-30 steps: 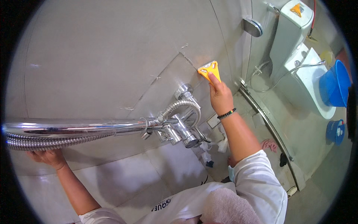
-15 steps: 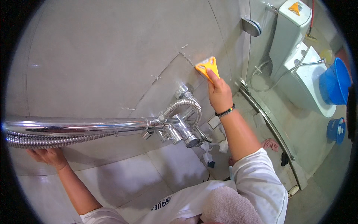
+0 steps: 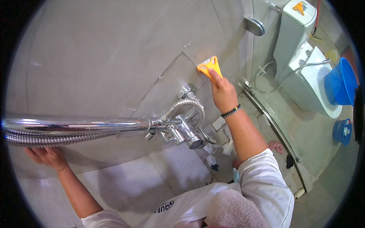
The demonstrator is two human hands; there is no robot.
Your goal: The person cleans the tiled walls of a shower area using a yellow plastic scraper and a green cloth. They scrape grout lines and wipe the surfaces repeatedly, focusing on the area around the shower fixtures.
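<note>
My right hand (image 3: pixel 224 95), with a beaded bracelet on the wrist, is closed round a yellow scraper (image 3: pixel 210 68). The scraper's edge meets the grey wall tile (image 3: pixel 114 49) beside the corner of a rough joint line (image 3: pixel 161 77). Low on the left, my left hand (image 3: pixel 49 157) is under the ribbed metal shower hose (image 3: pixel 64 140), fingers stretched out towards the wall; their tips are partly hidden by the hose. A chrome shower mixer (image 3: pixel 184 131) with a thick pipe (image 3: pixel 83 124) stands out between my two arms.
A white toilet (image 3: pixel 294 57) stands at the right, a second yellow scraper (image 3: pixel 299 8) on its tank. A blue bucket (image 3: pixel 341 83) and a blue container (image 3: pixel 342 132) are beside it. A metal floor track (image 3: pixel 273 125) curves past my right arm. White scraps (image 3: pixel 210 155) lie below the mixer.
The scraper and my right hand have shifted very slightly left and up along the wall. My left hand stays in nearly the same place.
</note>
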